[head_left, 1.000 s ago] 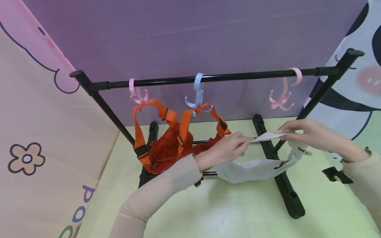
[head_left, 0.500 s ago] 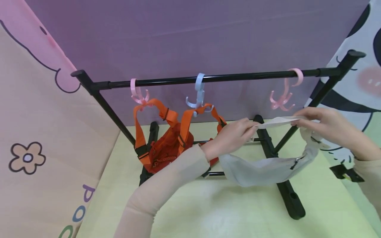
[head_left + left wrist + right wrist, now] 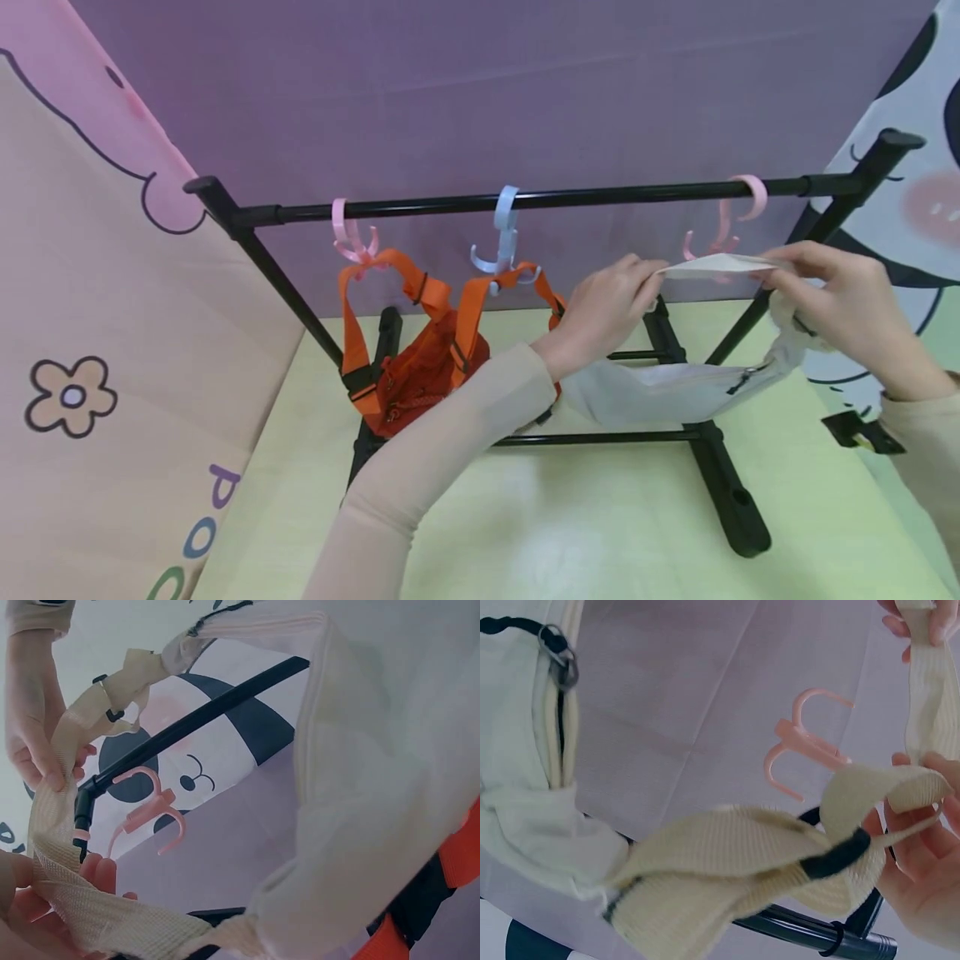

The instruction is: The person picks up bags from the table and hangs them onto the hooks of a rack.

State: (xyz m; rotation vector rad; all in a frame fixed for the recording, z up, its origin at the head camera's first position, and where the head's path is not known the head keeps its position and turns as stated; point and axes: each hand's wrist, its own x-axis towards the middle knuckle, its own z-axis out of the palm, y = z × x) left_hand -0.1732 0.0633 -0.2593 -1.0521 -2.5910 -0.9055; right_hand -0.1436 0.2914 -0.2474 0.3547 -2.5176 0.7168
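A white waist bag (image 3: 652, 392) hangs by its cream webbing strap (image 3: 720, 265) below both hands, in front of the rack's right half. My left hand (image 3: 603, 312) pinches one part of the strap. My right hand (image 3: 847, 308) grips it farther right, so the stretch between them is fairly taut. Behind that stretch, a pink hook (image 3: 723, 225) hangs on the bar, its lower prongs partly hidden. In the right wrist view, the pink hook (image 3: 806, 742) has nothing on it, and the strap (image 3: 720, 847) shows a dark buckle. The bag's zipper (image 3: 559, 675) has a ring pull.
A black rack (image 3: 615, 196) stands on the pale table (image 3: 570, 517). An orange bag (image 3: 427, 375) hangs by its straps from a pink hook (image 3: 352, 237) and a blue hook (image 3: 505, 233), left of the white bag. A purple backdrop (image 3: 525, 92) is behind.
Both hands have risen and shifted right toward the right-hand pink hook, lifting the white waist bag with them. The strap now passes in front of the hook's lower prongs. The orange bag stays put.
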